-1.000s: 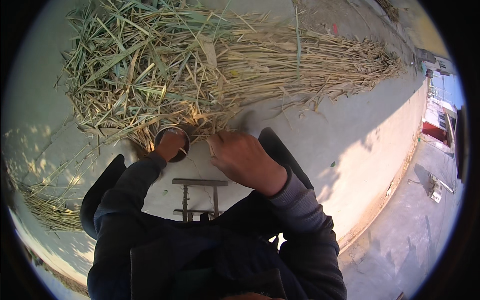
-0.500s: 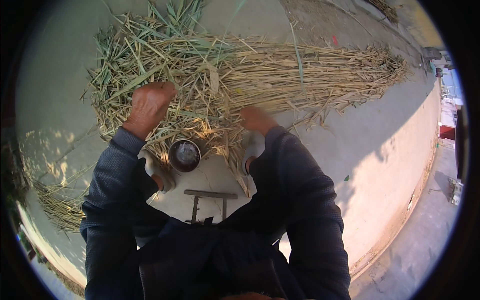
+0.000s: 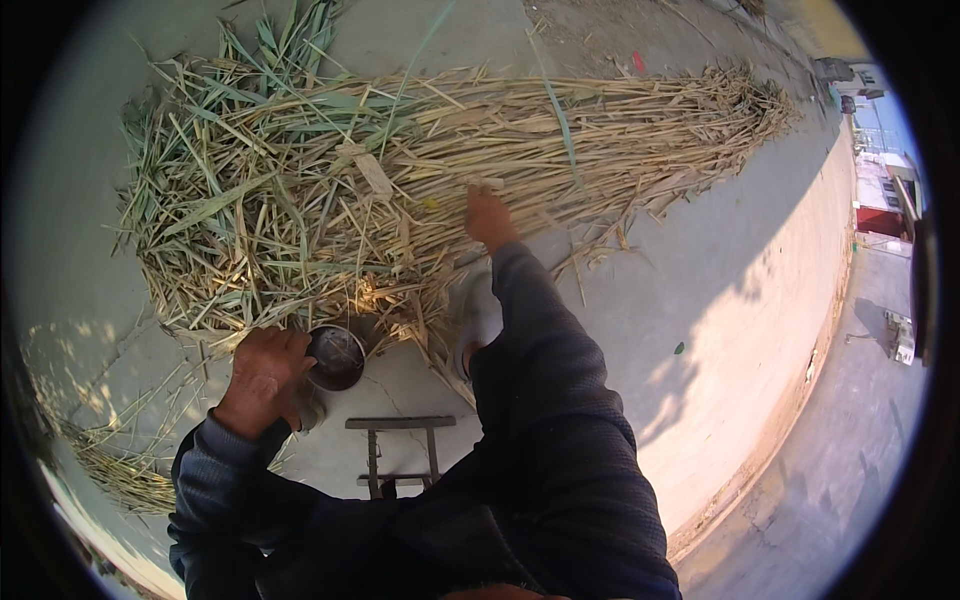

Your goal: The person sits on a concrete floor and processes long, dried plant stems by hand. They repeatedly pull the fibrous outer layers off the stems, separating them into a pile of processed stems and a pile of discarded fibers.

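A wide heap of dry stalks (image 3: 600, 130) lies on the ground before me, tan with green leaves at its left. By my left foot stands a dark round bowl (image 3: 338, 372). Curled at the bowl's left rim are the fingers of my left hand (image 3: 262, 382), closed and apparently gripping it; my hand hides its fingertips in part. My right hand (image 3: 488, 218) is over the near middle of the heap, its fingers pinched together on pale straw at the fingertips. The exact piece is hard to make out.
Between my legs is a small wooden stool frame (image 3: 400, 423). A smaller bundle of stalks (image 3: 125, 480) lies at the lower left. Concrete ground (image 3: 690, 290) stretches to the right, partly sunlit, with one green leaf (image 3: 680, 349) on it.
My left hand has come back from the straw to the bowl's rim. My right hand has moved a little farther onto the heap. The view has shifted, and the bright patch in the bowl no longer shows.
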`<state>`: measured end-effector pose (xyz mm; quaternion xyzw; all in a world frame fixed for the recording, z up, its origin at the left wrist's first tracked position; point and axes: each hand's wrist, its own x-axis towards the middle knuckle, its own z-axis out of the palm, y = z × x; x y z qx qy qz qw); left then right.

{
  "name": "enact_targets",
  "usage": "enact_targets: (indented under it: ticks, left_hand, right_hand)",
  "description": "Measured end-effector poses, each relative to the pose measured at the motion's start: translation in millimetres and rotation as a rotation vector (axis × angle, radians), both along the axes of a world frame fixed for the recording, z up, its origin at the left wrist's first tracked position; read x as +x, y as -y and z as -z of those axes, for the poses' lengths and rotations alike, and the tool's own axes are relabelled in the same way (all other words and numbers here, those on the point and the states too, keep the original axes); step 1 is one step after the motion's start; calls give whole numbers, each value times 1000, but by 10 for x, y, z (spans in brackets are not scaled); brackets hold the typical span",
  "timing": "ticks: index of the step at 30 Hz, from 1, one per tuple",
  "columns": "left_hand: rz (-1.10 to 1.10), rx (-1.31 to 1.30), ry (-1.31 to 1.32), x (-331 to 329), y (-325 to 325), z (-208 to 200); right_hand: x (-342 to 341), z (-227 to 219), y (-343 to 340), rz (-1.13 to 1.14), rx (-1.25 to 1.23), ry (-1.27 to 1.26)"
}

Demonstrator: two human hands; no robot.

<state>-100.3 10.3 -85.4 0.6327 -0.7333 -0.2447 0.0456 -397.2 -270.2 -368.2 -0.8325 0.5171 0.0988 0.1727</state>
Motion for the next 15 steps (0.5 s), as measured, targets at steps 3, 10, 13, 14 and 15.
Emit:
enact_targets:
  ticks: [3,10,13,14,15]
  left_hand:
    - [28,46,15,12,18,-28]
    - [93,-104,187,123,2,-113]
    - [0,-250,170,140,27,-189]
    - [-26,-336,153,141,46,-233]
    - [-46,-441,122,136,63,-290]
  right_hand:
    - [-92,17,-52,-70,54,-186]
    - [-190,-667,223,-79,-455,1]
    - [-120,-1481,404,-72,-588,225]
    - [-63,-1798,441,-136,-641,301]
    - [-8,-2124,442,-165,-648,335]
